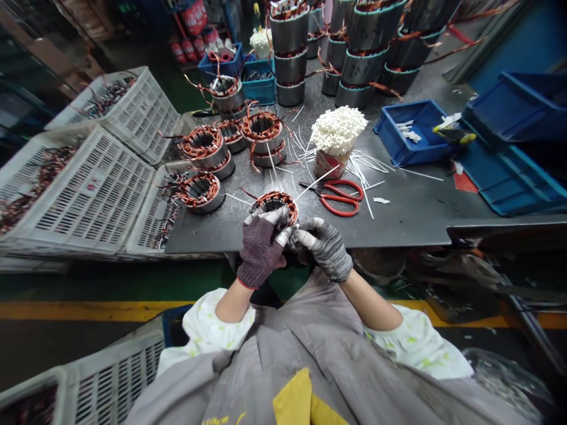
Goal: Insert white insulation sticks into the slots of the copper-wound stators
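Note:
A motor stator (290,203) with copper windings sits at the table's front edge, and two long white cable ties stick up from it. My left hand (262,241), in a dark purple glove with white-wrapped fingertips, grips the stator's near side. Against its right front rim, my right hand (325,243), in a grey glove, has its fingers pinched together. Whatever is between those fingertips is too small to make out. Red-handled scissors (341,198) lie just beyond my right hand. Behind them stands a can (330,165) packed with white cable ties (339,128).
Several wound stators (201,192) stand to the left, and taller stator stacks (290,56) rise at the back. White crates (115,183) flank the table's left side. Blue bins (411,133) are on the right. Loose ties (365,171) are scattered near the can.

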The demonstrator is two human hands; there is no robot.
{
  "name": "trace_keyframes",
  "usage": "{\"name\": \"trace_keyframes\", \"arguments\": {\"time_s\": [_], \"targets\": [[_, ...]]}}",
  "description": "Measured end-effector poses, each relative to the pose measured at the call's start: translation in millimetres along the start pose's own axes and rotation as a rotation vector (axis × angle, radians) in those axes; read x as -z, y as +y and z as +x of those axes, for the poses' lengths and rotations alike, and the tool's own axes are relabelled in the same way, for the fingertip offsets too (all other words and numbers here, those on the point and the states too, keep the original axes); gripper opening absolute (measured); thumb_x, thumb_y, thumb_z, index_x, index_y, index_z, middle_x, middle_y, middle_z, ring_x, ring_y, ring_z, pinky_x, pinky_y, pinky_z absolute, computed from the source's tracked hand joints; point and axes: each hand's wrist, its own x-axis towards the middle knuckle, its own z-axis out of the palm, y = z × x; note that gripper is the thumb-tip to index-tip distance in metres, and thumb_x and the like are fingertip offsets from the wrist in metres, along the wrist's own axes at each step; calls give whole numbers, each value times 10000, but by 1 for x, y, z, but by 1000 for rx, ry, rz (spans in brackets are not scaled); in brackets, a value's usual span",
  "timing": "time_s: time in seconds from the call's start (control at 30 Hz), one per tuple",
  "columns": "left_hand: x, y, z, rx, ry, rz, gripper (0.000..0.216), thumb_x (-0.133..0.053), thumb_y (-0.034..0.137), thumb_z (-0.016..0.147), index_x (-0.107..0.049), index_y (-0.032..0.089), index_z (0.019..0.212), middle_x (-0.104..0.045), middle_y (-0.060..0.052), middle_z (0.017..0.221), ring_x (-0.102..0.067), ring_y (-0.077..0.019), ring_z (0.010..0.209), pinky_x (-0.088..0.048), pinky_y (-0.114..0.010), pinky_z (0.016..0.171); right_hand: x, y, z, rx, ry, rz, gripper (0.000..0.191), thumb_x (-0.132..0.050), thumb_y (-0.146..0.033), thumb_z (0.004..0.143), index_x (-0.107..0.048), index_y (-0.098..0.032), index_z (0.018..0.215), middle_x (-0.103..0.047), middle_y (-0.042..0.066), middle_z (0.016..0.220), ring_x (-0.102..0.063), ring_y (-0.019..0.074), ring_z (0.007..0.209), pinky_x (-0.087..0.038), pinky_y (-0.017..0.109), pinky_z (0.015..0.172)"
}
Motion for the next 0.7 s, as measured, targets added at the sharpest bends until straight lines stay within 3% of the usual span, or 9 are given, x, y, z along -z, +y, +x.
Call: {"name": "trace_keyframes", "arguments": {"time_s": [0.13,0.43,0.6,0.7], "targets": [[-1,-1,1,-53,-2,32,222,-540,315,1017,-725,237,1112,-780,-52,1095,-692,-217,1106,-454,-430,1081,4,-4,0,22,42,-70,221,-752,-451,812,-653,-253,817,-703,-10,687,-651,173,610,-583,306,593],[-2,-3,-3,-102,0,76,251,-552,299,986,-719,212,1152,-777,-69,1097,-673,-247,1126,-440,-459,1068,2,5,15,54,-54,-224,255,-685,-456,870,-723,-207,905,-757,29,810,-698,191,724,-585,325,681],[3,-4,-3,-95,-73,47,246,-576,323,976,-718,230,1154,-770,-62,1117,-658,-241,1158,-430,-449,1083,13,-2,22,401,-147,-570,250,-621,-405,942,-773,-214,996,-751,81,942,-681,223,844,-544,378,799],[2,-3,-4,-86,-83,84,263,-570,314,959,-719,228,1159,-756,-78,1157,-646,-258,1169,-424,-467,1074,12,-14,24,550,-148,-834,254,-609,-400,947,-769,-212,887,-705,87,843,-622,221,768,-506,387,763]]}}
